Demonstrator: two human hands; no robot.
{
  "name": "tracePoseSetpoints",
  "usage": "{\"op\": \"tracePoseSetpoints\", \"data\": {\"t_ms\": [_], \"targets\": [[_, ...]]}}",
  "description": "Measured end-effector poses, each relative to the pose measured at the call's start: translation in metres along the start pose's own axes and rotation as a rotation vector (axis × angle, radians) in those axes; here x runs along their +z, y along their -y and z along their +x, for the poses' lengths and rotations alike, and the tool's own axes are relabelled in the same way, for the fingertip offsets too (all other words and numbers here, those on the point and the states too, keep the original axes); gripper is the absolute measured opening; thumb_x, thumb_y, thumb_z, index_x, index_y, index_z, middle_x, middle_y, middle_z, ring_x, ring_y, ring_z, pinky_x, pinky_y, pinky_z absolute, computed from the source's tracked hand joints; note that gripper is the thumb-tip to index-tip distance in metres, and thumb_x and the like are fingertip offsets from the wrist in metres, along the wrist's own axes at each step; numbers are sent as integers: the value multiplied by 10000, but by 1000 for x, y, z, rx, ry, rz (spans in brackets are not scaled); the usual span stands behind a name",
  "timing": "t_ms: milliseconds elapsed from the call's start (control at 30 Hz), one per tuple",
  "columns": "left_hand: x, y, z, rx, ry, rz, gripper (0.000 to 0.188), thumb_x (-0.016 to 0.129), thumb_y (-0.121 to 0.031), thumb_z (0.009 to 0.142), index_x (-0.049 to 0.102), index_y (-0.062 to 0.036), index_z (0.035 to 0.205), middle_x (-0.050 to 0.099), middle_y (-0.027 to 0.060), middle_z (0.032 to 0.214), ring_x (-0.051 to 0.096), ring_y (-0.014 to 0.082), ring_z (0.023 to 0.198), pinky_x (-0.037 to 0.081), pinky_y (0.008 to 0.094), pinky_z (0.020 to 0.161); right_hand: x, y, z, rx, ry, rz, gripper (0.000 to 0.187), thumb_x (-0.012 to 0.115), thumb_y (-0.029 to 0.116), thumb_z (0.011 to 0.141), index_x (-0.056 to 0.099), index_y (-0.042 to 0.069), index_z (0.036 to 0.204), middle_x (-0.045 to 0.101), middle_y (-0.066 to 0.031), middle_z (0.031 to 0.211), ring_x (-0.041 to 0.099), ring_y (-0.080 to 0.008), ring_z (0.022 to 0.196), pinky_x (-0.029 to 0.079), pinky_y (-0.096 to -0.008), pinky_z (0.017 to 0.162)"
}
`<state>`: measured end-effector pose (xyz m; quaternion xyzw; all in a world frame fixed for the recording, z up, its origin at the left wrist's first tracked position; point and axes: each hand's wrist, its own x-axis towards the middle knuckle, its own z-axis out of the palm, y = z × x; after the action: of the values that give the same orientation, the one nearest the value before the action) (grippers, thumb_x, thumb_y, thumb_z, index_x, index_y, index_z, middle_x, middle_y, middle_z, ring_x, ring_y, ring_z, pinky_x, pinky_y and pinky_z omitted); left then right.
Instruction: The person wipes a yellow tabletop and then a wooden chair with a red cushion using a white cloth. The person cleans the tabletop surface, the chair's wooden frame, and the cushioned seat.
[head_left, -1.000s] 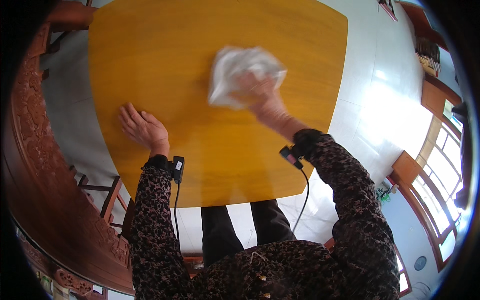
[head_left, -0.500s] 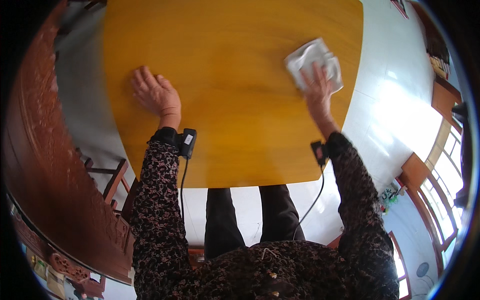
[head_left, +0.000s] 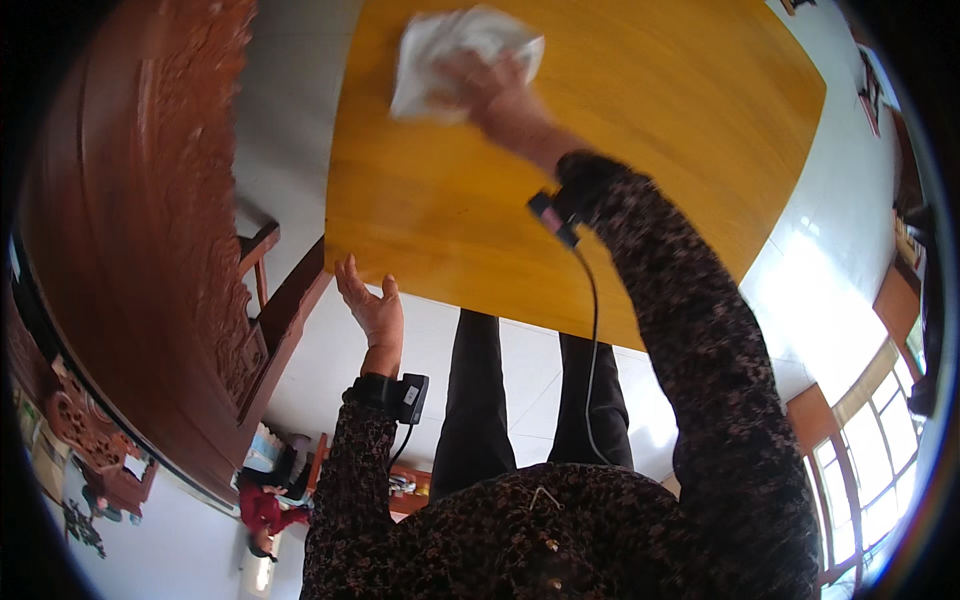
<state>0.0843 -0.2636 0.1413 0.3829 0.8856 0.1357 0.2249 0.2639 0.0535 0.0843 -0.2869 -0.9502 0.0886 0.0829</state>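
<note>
A white crumpled cloth (head_left: 440,45) lies on the far left part of the yellow wooden table (head_left: 640,130). My right hand (head_left: 490,85) presses on the cloth, arm stretched far across the tabletop; the hand and cloth are blurred. My left hand (head_left: 372,305) hangs off the table's near left edge, fingers spread, holding nothing. Both wrists wear a small black device with a cable.
A large carved dark-red wooden piece of furniture (head_left: 150,230) stands close on the left. White tiled floor (head_left: 830,290) lies to the right of the table, with windows (head_left: 870,470) at the lower right. My legs in dark trousers (head_left: 480,400) stand at the table's near edge.
My right hand has swept the cloth from the table's right side to its far left. My left hand has come off the tabletop and now sits at the near edge. The view has turned.
</note>
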Motion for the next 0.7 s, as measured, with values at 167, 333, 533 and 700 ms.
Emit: {"op": "tracePoseSetpoints", "data": {"t_ms": [167, 333, 533, 700], "targets": [[-18, 28, -43, -239, 76, -133, 724, 668, -105, 866, 326, -80, 1504, 163, 261, 1598, 209, 448, 1473, 289, 543, 1178, 2, 105, -60, -417, 287, 374, 539, 666, 87, 847, 634, 399, 1284, 398, 77, 1571, 300, -249, 1486, 242, -562, 1202], [-15, 42, -65, -350, 73, -207, 657, 637, -122, 897, 349, -95, 1486, 161, 235, 1605, 203, 435, 1479, 357, 538, 1142, 13, 14, -23, 43, -67, 324, 479, 670, 69, 849, 658, 297, 1270, 482, 61, 1505, 389, -250, 1421, 277, -561, 1159], [-14, 49, -79, -413, 32, -268, 600, 646, -142, 910, 407, -85, 1458, 191, 239, 1595, 260, 435, 1458, 355, 526, 1146, 42, 92, 43, -111, -47, 105, 598, 683, 9, 798, 648, 350, 1288, 488, 69, 1501, 333, -285, 1448, 262, -615, 1151], [-29, 57, -80, -348, 41, -222, 556, 661, -155, 911, 464, -77, 1424, 234, 250, 1577, 286, 427, 1447, 353, 522, 1145, 38, 196, -40, -386, 233, 668, 476, 678, 71, 793, 669, 285, 1219, 501, 101, 1480, 332, -238, 1454, 220, -517, 1226]]}}
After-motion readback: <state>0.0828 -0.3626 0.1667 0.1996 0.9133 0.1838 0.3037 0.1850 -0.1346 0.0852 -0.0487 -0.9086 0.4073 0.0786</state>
